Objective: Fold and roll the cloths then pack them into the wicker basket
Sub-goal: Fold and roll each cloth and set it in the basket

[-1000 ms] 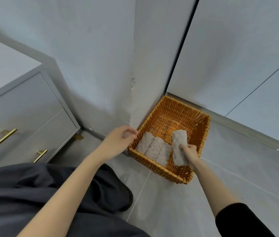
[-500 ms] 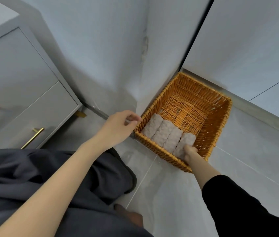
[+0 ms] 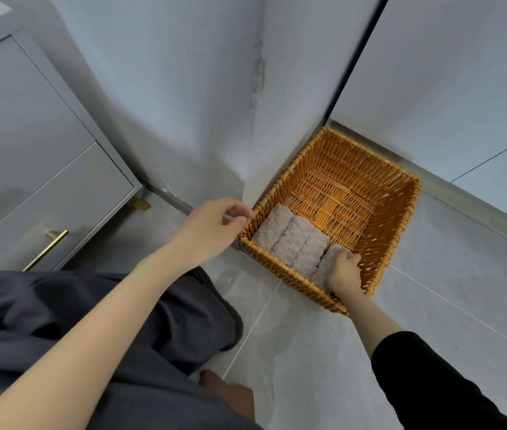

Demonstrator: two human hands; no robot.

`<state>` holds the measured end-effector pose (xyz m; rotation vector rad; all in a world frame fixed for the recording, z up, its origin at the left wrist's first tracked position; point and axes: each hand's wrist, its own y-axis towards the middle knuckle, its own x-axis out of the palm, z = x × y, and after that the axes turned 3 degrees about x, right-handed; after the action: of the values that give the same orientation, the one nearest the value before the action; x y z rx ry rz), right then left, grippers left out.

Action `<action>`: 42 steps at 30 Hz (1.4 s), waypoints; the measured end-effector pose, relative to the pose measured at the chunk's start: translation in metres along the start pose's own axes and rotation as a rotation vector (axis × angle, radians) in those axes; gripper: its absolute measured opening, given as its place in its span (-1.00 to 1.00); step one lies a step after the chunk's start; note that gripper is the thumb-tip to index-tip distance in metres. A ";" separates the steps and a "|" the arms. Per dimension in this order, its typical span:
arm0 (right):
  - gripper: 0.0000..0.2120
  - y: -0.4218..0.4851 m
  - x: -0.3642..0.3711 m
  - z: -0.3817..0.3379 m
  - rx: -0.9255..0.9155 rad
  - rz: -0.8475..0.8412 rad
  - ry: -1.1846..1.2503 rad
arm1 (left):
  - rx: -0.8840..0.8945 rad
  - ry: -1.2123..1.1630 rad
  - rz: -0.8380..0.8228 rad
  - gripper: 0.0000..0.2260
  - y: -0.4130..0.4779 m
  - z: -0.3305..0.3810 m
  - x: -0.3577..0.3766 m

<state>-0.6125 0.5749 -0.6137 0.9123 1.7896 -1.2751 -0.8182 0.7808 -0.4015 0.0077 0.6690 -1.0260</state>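
The right grip (image 3: 343, 271) is closed round a rolled cloth (image 3: 326, 263) in the basket (image 3: 401, 218) on the floor (image 3: 308, 352), touching three rolls (image 3: 292, 240) along its near wall. The left grip (image 3: 211, 228) curls at the basket's corner; whether it pinches the rim, I cannot tell.

the wicker basket (image 3: 401, 237) is a rectangular, open-topped, orange-brown woven tray with upright sides. it stands level on the grey tiled floor (image 3: 308, 352), pushed into the corner where two walls meet. four rolled cloths, pale grey-beige and fluffy, lie side by side along its near edge, parallel and touching: the first roll (image 3: 272, 226) in the near left corner, then the second roll (image 3: 291, 238), the third roll (image 3: 309, 252) and the fourth roll (image 3: 326, 265) toward the near right corner. the right hand (image 3: 343, 273) grips the fourth roll. the left hand (image 3: 211, 228) has curled fingertips at the rim's left corner. the far half of the woven bottom is bare.
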 end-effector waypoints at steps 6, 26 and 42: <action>-0.21 0.006 -0.005 -0.003 0.004 -0.288 -0.080 | 0.006 0.011 -0.001 -0.85 0.000 0.000 0.001; -0.77 -0.154 -0.165 -0.129 -0.758 -0.262 0.234 | 0.115 -0.214 0.199 -0.79 -0.046 0.042 -0.069; -0.75 -0.317 -0.220 -0.363 -1.272 -0.183 0.446 | 0.184 -0.274 0.875 -0.77 -0.207 0.039 -0.276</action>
<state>-0.8441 0.8150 -0.2020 0.2682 2.4857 0.1737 -1.0552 0.8748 -0.1657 0.2916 0.2582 -0.2281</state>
